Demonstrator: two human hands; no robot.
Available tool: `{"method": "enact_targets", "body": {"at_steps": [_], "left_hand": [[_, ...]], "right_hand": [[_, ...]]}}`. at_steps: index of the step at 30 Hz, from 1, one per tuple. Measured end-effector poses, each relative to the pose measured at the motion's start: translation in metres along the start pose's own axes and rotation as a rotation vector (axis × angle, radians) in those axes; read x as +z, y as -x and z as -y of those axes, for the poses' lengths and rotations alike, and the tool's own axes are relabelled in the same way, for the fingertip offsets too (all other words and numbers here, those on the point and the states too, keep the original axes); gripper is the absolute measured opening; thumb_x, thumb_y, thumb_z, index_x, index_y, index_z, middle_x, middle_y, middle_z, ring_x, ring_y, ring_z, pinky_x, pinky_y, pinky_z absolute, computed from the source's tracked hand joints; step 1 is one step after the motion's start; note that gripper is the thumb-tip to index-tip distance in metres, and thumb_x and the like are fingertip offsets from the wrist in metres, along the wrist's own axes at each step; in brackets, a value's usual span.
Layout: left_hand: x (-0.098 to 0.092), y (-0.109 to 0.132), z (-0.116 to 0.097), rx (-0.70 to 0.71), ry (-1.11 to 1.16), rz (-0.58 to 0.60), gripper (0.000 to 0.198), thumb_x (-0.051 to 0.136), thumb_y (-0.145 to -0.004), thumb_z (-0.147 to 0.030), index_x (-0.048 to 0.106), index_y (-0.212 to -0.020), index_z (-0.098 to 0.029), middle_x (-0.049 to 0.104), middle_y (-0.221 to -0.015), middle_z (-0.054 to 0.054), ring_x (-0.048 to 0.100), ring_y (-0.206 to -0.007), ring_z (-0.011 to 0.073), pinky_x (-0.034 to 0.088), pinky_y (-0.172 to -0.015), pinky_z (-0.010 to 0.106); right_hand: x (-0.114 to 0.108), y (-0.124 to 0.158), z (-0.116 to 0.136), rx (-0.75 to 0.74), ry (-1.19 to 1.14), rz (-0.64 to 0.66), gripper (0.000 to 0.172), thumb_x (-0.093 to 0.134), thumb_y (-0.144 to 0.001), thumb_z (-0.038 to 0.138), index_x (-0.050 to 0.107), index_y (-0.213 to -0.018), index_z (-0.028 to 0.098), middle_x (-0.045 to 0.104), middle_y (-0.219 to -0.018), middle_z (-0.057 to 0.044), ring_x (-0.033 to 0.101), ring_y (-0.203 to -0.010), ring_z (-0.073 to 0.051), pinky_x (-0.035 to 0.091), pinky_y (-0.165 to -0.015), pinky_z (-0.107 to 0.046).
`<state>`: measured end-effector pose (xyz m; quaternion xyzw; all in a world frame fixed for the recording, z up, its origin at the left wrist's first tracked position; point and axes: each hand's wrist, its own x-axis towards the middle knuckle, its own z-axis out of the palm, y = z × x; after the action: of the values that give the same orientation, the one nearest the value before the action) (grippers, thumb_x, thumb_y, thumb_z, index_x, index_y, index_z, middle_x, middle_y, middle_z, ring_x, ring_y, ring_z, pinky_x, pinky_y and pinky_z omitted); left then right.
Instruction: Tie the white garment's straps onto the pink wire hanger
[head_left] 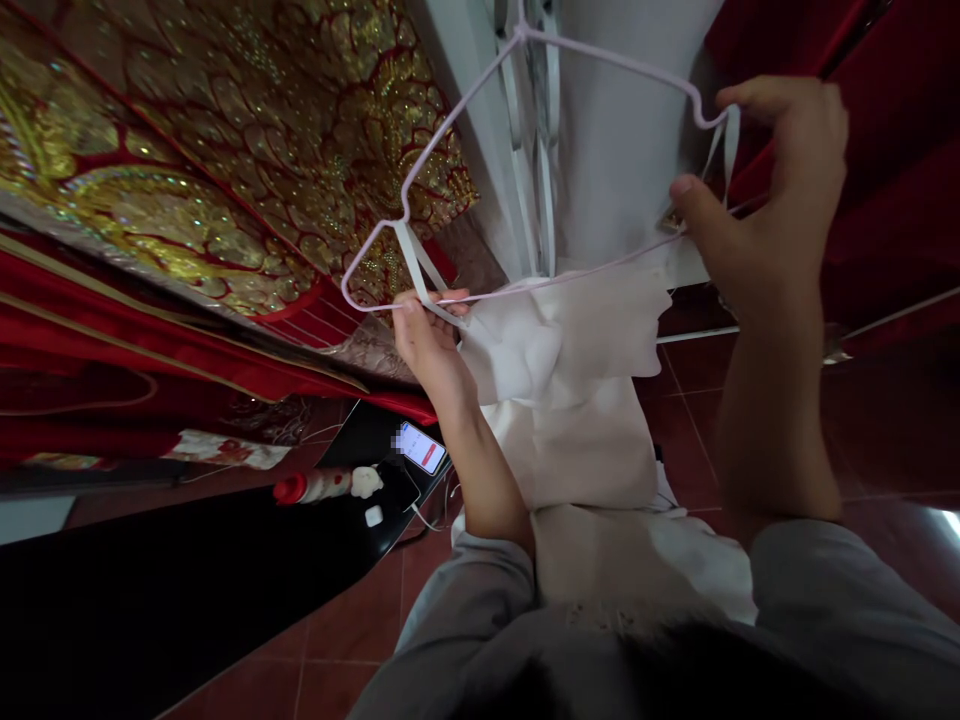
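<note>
A pale pink clothes hanger (454,125) spans the upper middle, its top running out of the picture. A white garment (570,340) hangs below it, with one thin strap (411,258) looped over the hanger's left side and another strap (730,150) over its right notch. My left hand (435,335) is closed around the left strap and the hanger's lower bar. My right hand (784,190) curves around the hanger's right end beside the other strap, with thumb and index finger apart. That end of the hanger and the remaining right fingers are hidden behind the hand.
Red and gold sequined garments (300,130) hang on the left, dark red cloth (892,200) on the right. A black table (225,570) at lower left bears a lit phone (421,447), a red-capped bottle (311,487) and a small white case (373,516). Red floor tiles (352,635) lie below.
</note>
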<state>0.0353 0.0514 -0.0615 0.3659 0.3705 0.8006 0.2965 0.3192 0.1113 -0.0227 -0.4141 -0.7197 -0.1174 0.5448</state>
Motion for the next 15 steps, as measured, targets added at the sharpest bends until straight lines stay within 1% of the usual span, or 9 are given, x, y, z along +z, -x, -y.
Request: {"method": "enact_targets", "body": {"at_steps": [3, 5, 6, 7, 9, 12, 13, 14, 15], "left_hand": [[0.003, 0.004, 0.0, -0.007, -0.006, 0.013, 0.027, 0.054, -0.103, -0.042, 0.056, -0.086, -0.021, 0.075, -0.078, 0.004, 0.063, -0.065, 0.0125, 0.052, -0.072, 0.025], [0.004, 0.005, 0.0, -0.008, 0.014, 0.019, 0.027, 0.053, -0.104, -0.04, 0.056, -0.086, -0.02, 0.076, -0.078, 0.004, 0.063, -0.065, 0.0122, 0.051, -0.071, 0.024], [0.004, 0.005, -0.001, -0.008, 0.021, 0.02, 0.027, 0.052, -0.104, -0.039, 0.056, -0.086, -0.02, 0.076, -0.078, 0.004, 0.063, -0.065, 0.0121, 0.051, -0.07, 0.024], [0.004, 0.005, 0.0, -0.008, 0.027, 0.02, 0.026, 0.052, -0.104, -0.038, 0.057, -0.085, -0.02, 0.076, -0.078, 0.004, 0.063, -0.065, 0.0119, 0.051, -0.07, 0.024], [0.004, 0.005, 0.0, -0.006, 0.033, 0.017, 0.026, 0.053, -0.104, -0.037, 0.057, -0.085, -0.02, 0.076, -0.078, 0.004, 0.064, -0.064, 0.0118, 0.051, -0.069, 0.023], [0.004, 0.006, 0.002, -0.009, 0.021, 0.016, 0.028, 0.056, -0.103, -0.042, 0.057, -0.085, -0.02, 0.077, -0.078, 0.004, 0.064, -0.065, 0.012, 0.051, -0.069, 0.024], [0.004, 0.006, 0.002, -0.013, 0.006, 0.015, 0.029, 0.057, -0.102, -0.044, 0.056, -0.085, -0.021, 0.076, -0.079, 0.004, 0.064, -0.065, 0.0123, 0.051, -0.069, 0.024], [0.004, 0.006, 0.003, -0.018, -0.013, 0.01, 0.029, 0.057, -0.102, -0.046, 0.056, -0.085, -0.021, 0.076, -0.079, 0.004, 0.064, -0.065, 0.0125, 0.051, -0.069, 0.024], [0.004, 0.006, 0.003, -0.024, -0.028, 0.005, 0.03, 0.057, -0.102, -0.046, 0.056, -0.086, -0.021, 0.076, -0.079, 0.004, 0.064, -0.065, 0.0127, 0.051, -0.07, 0.025]], "right_hand": [[0.012, 0.006, -0.003, -0.055, -0.076, -0.255, 0.065, 0.081, -0.072, 0.011, 0.067, -0.134, 0.021, 0.07, -0.124, -0.009, 0.065, -0.116, -0.029, 0.051, -0.106, -0.05], [0.019, 0.011, -0.006, -0.029, -0.078, -0.386, 0.052, 0.08, -0.072, 0.006, 0.074, -0.121, 0.024, 0.071, -0.116, -0.008, 0.066, -0.113, -0.028, 0.054, -0.102, -0.048], [0.021, 0.013, -0.007, -0.006, -0.059, -0.406, 0.045, 0.079, -0.072, 0.004, 0.076, -0.112, 0.024, 0.07, -0.112, -0.009, 0.067, -0.111, -0.028, 0.055, -0.101, -0.048], [0.022, 0.014, -0.006, 0.002, -0.031, -0.393, 0.038, 0.078, -0.072, 0.003, 0.077, -0.105, 0.023, 0.069, -0.112, -0.009, 0.067, -0.11, -0.028, 0.055, -0.102, -0.05], [0.022, 0.014, -0.001, -0.025, 0.019, -0.288, 0.027, 0.077, -0.077, 0.007, 0.078, -0.099, 0.021, 0.066, -0.119, -0.011, 0.064, -0.12, -0.032, 0.051, -0.11, -0.056], [0.02, 0.014, 0.015, -0.091, 0.014, -0.125, 0.018, 0.072, -0.085, 0.016, 0.077, -0.101, 0.022, 0.062, -0.128, -0.011, 0.057, -0.137, -0.034, 0.035, -0.126, -0.064], [0.02, 0.014, 0.021, -0.107, -0.001, -0.117, 0.018, 0.07, -0.087, 0.018, 0.077, -0.103, 0.023, 0.061, -0.129, -0.01, 0.056, -0.138, -0.033, 0.032, -0.129, -0.064], [0.019, 0.016, 0.027, -0.113, -0.02, -0.14, 0.019, 0.069, -0.088, 0.02, 0.076, -0.105, 0.025, 0.061, -0.129, -0.009, 0.057, -0.136, -0.031, 0.033, -0.129, -0.063], [0.018, 0.019, 0.032, -0.111, -0.033, -0.178, 0.022, 0.068, -0.089, 0.022, 0.075, -0.109, 0.025, 0.061, -0.128, -0.009, 0.06, -0.132, -0.03, 0.038, -0.126, -0.062]]}}
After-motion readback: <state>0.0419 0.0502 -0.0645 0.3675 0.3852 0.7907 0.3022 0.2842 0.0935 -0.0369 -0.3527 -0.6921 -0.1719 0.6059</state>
